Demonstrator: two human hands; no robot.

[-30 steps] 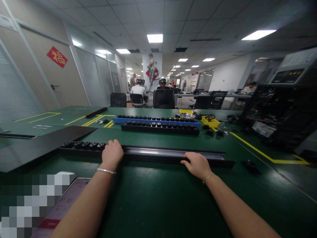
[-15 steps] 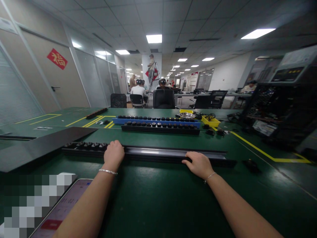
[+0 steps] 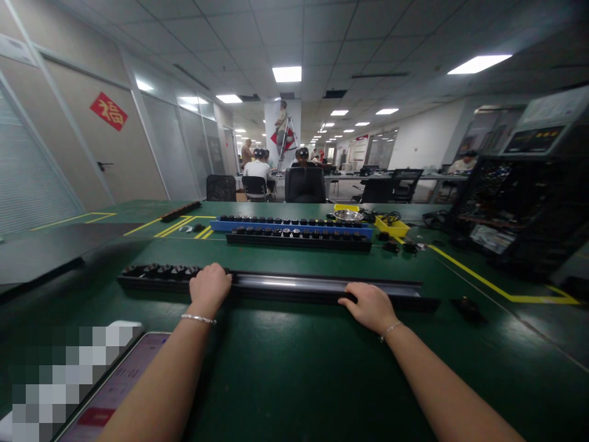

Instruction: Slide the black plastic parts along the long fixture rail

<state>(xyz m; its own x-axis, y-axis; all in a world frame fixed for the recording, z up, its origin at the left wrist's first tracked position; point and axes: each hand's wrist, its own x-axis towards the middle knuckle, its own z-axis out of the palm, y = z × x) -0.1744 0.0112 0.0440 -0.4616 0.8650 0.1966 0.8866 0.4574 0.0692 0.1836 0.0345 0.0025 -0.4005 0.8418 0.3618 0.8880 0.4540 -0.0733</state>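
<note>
A long black channel rail [image 3: 285, 283] lies across the green table in front of me, with a shiny bare groove along its middle and right. Several small black parts [image 3: 163, 271] sit in a row in its left end. My left hand [image 3: 210, 288] is closed over the rail where that row stops; its fingertips are hidden behind the knuckles. Farther right, my right hand [image 3: 370, 304] grips the rail's near edge, thumb in front and fingers over the top.
Behind the rail stand a filled black rail [image 3: 299, 242] and a blue rail [image 3: 221, 225]. A yellow bin [image 3: 391, 227] and metal bowl [image 3: 348, 215] are at the back right. A phone [image 3: 115, 387] lies near my left forearm, a dark panel [image 3: 46, 252] at far left.
The dark panel at the left has swung away from the rail, farther left. My left hand has shifted very slightly left; my right hand stays in place.
</note>
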